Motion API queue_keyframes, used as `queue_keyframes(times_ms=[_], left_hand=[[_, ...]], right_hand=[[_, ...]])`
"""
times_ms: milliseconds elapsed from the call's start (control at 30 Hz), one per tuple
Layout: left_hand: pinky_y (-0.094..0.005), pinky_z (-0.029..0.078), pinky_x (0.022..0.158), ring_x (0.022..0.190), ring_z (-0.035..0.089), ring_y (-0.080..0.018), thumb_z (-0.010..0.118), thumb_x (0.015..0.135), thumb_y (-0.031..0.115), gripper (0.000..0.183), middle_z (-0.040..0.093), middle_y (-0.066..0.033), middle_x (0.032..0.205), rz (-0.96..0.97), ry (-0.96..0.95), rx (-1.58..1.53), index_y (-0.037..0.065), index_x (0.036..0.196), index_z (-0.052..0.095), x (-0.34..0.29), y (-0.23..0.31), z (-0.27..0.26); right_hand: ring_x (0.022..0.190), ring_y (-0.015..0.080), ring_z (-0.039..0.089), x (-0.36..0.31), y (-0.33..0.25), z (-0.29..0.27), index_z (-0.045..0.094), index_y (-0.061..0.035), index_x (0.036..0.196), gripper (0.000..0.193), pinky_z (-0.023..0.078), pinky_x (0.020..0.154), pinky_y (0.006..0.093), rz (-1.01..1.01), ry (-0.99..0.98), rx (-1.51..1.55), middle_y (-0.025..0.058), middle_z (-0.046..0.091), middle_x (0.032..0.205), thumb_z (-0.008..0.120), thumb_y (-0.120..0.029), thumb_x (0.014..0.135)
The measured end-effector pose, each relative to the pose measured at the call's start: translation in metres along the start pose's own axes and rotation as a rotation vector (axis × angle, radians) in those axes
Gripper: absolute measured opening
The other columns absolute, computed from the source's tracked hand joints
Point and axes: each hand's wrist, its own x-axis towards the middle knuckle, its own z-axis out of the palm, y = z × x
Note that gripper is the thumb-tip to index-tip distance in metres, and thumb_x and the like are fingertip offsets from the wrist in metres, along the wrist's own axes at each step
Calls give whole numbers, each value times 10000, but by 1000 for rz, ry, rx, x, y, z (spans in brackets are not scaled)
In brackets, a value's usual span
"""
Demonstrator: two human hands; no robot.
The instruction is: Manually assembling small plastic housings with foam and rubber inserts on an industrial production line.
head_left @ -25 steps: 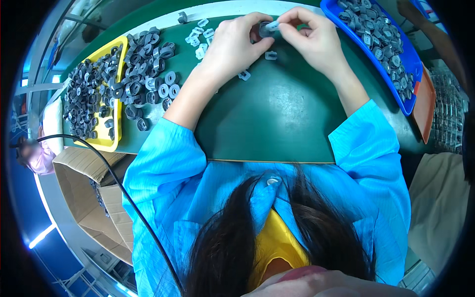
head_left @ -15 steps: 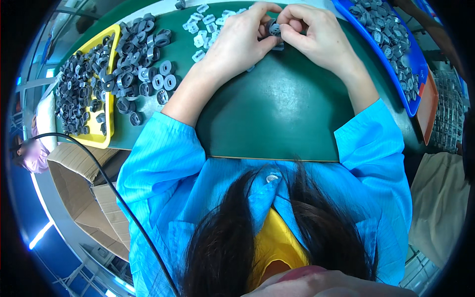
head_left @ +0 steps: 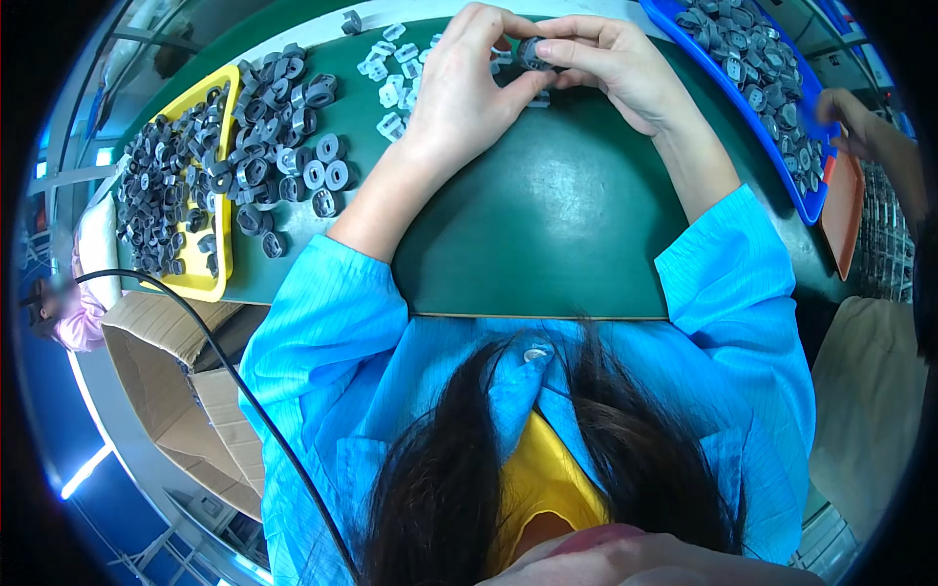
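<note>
At the far side of the green table, my left hand (head_left: 457, 93) and my right hand (head_left: 620, 73) meet around one small dark grey, rounded plastic part (head_left: 532, 54). The left fingers and thumb close on it from the left. From the right, the right thumb and fingers pinch it, hiding much of its surface. Beside and behind the left hand lie several small translucent white plastic pieces (head_left: 391, 93). Left of that forearm, dark grey oval ring-like parts (head_left: 256, 137) are heaped, with a few loose rings (head_left: 330, 148) nearest the arm.
A yellow tray (head_left: 227, 259) of grey parts stands at the left, a blue tray (head_left: 813, 207) of similar parts at the right. An orange tray (head_left: 842, 220) sits beyond it, near another person's hand (head_left: 850, 117). A cardboard box (head_left: 161, 376) and black cable (head_left: 230, 361) are lower left.
My right fingers have shifted and stretched more along the grey part, which has turned and moved slightly left. Another person's hand has come in beside the blue tray.
</note>
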Motion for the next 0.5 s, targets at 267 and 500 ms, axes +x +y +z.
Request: queue_keyframes(times_ms=[267, 500], left_hand=[[-386, 513, 902, 1017, 656, -293, 821, 780, 51, 441, 674, -159, 1117, -15, -27, 33, 40, 1161, 600, -3, 18, 0], [-376, 513, 1001, 1083, 656, -216, 837, 794, 63, 586, 706, -73, 1099, 89, -2, -116, 74, 1323, 586, 4, 2, -6]], right_hand=[[919, 130, 691, 3, 11, 2, 740, -25, 1099, 230, 564, 835, 288, 23, 41, 36, 60, 732, 1038, 721, -199, 951], [896, 147, 722, 4, -1, -20, 730, -9, 1138, 247, 594, 836, 271, 87, -88, 221, 77, 750, 1013, 729, -167, 949]])
